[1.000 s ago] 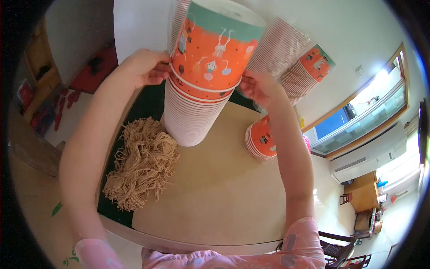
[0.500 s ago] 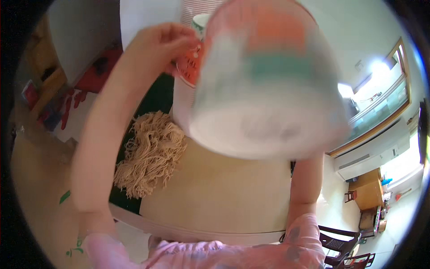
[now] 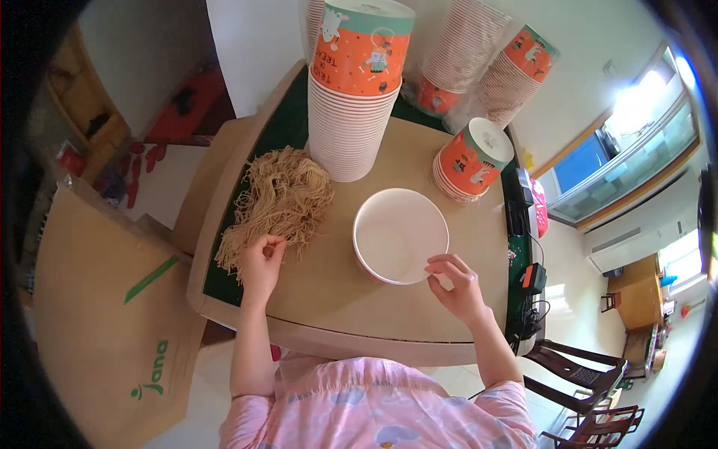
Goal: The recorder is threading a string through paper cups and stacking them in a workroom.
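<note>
A white-lined paper bucket [image 3: 389, 232] stands upright on the table, its open mouth facing up and nothing visible inside. At its near right rim is my right hand [image 3: 458, 288], fingers curled over the edge. My left hand [image 3: 262, 269] is at the near edge of a tangled heap of beige string [image 3: 280, 194], its fingers pinched together on strands there. Behind the bucket rises a tall nested stack of upside-down paper buckets [image 3: 350, 123], topped by an orange and green printed one.
A shorter upside-down bucket stack [image 3: 471, 165] is at the right, with plastic-wrapped bucket stacks [image 3: 464, 52] behind. Black adapters and cables [image 3: 532, 278] line the table's right edge. A big cardboard box [image 3: 97, 299] stands at the left, dark chairs [image 3: 580, 370] at lower right.
The bucket raised in front of me is down on the table, mouth up. My left hand has moved from the tall stack down to the string; my right hand is now at the bucket's rim.
</note>
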`<state>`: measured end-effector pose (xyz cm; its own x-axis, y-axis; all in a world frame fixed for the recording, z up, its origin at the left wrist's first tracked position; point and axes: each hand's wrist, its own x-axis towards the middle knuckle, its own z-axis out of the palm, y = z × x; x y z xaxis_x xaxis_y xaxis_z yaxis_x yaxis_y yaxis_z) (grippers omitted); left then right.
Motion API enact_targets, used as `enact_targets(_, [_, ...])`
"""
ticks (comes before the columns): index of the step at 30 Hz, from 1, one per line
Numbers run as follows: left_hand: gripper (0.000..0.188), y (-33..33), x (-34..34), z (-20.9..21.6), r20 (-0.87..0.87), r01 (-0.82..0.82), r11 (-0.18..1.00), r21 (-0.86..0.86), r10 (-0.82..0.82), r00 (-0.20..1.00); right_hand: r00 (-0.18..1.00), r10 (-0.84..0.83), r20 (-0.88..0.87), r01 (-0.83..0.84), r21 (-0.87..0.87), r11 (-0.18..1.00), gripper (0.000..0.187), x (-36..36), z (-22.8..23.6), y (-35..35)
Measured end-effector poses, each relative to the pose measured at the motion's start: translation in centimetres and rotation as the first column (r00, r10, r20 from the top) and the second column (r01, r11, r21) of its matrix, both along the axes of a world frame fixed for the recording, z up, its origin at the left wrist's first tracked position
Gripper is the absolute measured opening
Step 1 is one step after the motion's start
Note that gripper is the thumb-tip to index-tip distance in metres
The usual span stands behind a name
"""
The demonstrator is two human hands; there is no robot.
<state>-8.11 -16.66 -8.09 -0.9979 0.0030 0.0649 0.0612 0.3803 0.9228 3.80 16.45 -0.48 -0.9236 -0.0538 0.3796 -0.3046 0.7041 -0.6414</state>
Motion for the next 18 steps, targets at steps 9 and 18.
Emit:
enact_targets(9, [0.012, 0.4, 0.8, -2.3, -0.258, -0.128, 0.929, -0.346, 0.036, 0.965, 0.512, 0.817, -0.266, -0.454, 0.723, 0.520, 0.038, 5.1, 6.7, -12.9])
enact_targets(18, [0.013, 0.4, 0.6, -2.5, -0.291, -0.206, 0.831, -0.517, 0.056, 0.955, 0.554, 0.772, -0.312, -0.653, 0.411, 0.636, 0.036, 13.3, 1.0, -18.6])
